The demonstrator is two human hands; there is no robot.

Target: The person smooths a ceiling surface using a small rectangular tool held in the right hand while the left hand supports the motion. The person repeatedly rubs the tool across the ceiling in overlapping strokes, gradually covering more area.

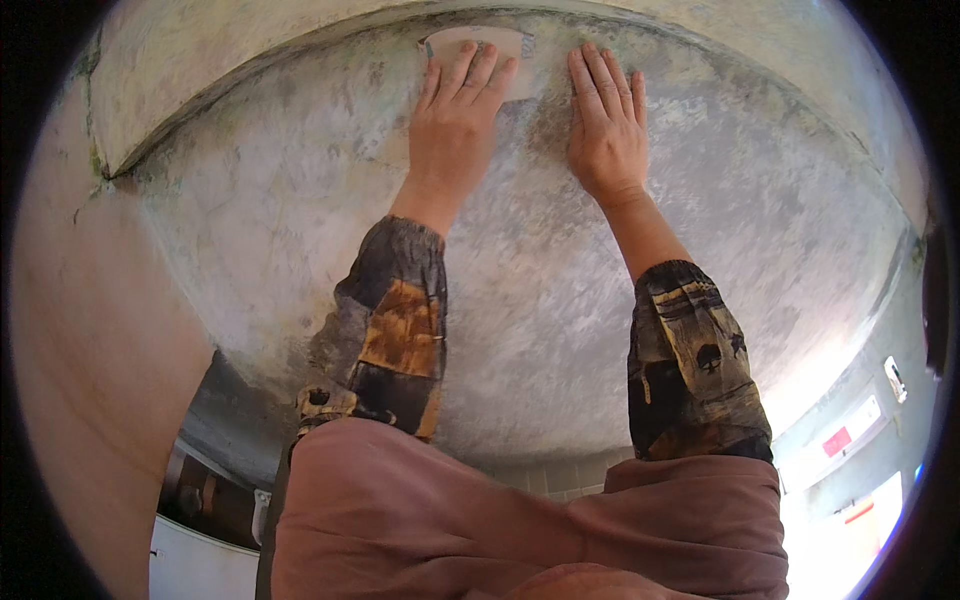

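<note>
My left hand [455, 125] lies flat with its fingers spread over a beige sheet of paper [510, 45], pressing it against a mottled grey surface [540, 260]. Faint printed marks run along the sheet's edges, like the backing of sandpaper; its underside is hidden. To the right, my right hand [608, 125] rests on the bare grey surface, palm down. Its fingers are stretched out and hold nothing. Both hands are near the surface's far edge, a short gap apart.
A raised, stained ledge [280, 75] curves along the far edge. At the left stands a plain tan wall [105, 330]. Lower left, a white panel [205, 560] sits below a dark recess. Bright light comes in at the lower right, beside a wall with a small white fixture [895, 380].
</note>
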